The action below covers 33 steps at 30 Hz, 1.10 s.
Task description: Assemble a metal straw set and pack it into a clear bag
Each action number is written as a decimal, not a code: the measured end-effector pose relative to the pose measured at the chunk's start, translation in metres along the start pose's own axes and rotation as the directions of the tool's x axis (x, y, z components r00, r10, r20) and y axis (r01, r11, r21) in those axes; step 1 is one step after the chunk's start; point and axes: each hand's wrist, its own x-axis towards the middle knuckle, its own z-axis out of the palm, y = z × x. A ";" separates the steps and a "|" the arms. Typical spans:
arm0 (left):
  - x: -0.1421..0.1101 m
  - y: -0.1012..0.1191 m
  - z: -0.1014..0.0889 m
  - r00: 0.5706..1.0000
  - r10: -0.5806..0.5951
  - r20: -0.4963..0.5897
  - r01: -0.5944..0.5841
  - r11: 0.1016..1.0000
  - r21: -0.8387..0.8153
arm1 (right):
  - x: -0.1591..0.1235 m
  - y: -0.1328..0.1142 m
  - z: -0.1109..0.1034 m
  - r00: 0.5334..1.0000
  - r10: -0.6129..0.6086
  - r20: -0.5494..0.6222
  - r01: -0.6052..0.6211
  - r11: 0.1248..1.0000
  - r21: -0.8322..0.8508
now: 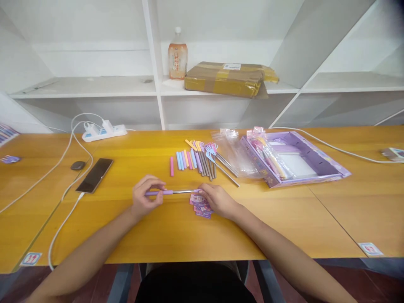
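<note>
- Presently, at a yellow-orange table [176, 235], both of my hands meet over one slim utensil [173, 192], a metal stem with a purple sleeve on its left part.
- Left hand [144, 198]: thumb and fingertips pinched around the purple sleeve end, the other fingers curled in beside them.
- Right hand [217, 200]: fingers drawn together and closed on the stem's far end, resting over a small pile of pink-and-purple cards [200, 206].
- Step in hand, as I judge it: seating the coloured sleeve on the metal stem, with the piece held just above the table between the two hands.
- Next move, by my reading, calls for a steady counter-grip on the right while the left pushes or twists the sleeve along the stem, keeping both in line.
- Long axis: the utensil lies almost level across the view, left to right, parallel to the table's near edge; sleeved end points to my left, the working end to my right. What tip it carries I cannot tell, as the right fingers hide it.
- Beyond it, well apart, a row of pastel sleeves [184, 160] lies just beside a fan of metal forks [211, 162], then clear bags and an open purple box [296, 158].
- Off to the left, a dark phone [94, 174] on its cable and a white power strip [104, 131].
</note>
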 end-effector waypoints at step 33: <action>0.033 0.052 -0.001 0.774 -0.449 0.446 -0.148 0.557 0.817 | 0.004 -0.033 -0.050 0.969 -0.243 -0.034 0.201 0.864 -0.462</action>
